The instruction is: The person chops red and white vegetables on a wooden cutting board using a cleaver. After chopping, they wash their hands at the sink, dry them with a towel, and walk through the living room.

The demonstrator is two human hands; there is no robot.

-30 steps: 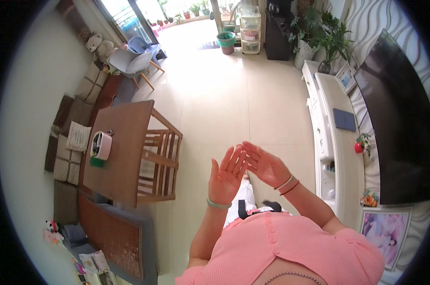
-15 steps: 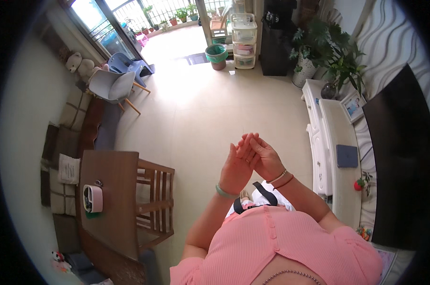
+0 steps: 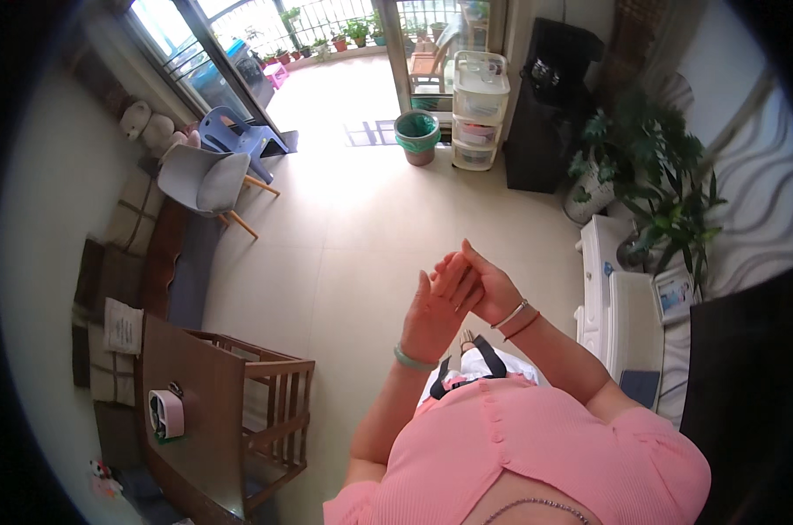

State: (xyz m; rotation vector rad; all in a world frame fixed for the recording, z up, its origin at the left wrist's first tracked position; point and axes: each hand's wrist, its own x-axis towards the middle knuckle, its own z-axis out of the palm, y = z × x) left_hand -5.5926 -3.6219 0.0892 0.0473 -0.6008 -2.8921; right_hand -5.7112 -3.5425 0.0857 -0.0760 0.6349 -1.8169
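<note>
My left hand [image 3: 435, 313] and my right hand [image 3: 494, 287] are raised in front of my waist and touch at the fingers. The left fingers are stretched out and its thumb stands apart. Across them lie the right fingers, overlapping so that some fingertips are hidden, while the right thumb points up and away. No object shows in either hand. A pale green bangle [image 3: 413, 358] circles my left wrist. On my right wrist are a light metal bracelet [image 3: 511, 314] and a thin red cord [image 3: 524, 326].
At left stands a brown table [image 3: 191, 372] with a pink-and-white container [image 3: 171, 414] and a wooden chair [image 3: 278, 402]. A grey chair [image 3: 206, 179] is farther off. A lined bin [image 3: 417, 136] and drawer tower [image 3: 480, 109] flank the balcony door. White cabinet [image 3: 633, 315] at right.
The view has tilted and shifted, so the room sits lower in the picture. My right thumb has lifted away from the fingers. Both hands stay together.
</note>
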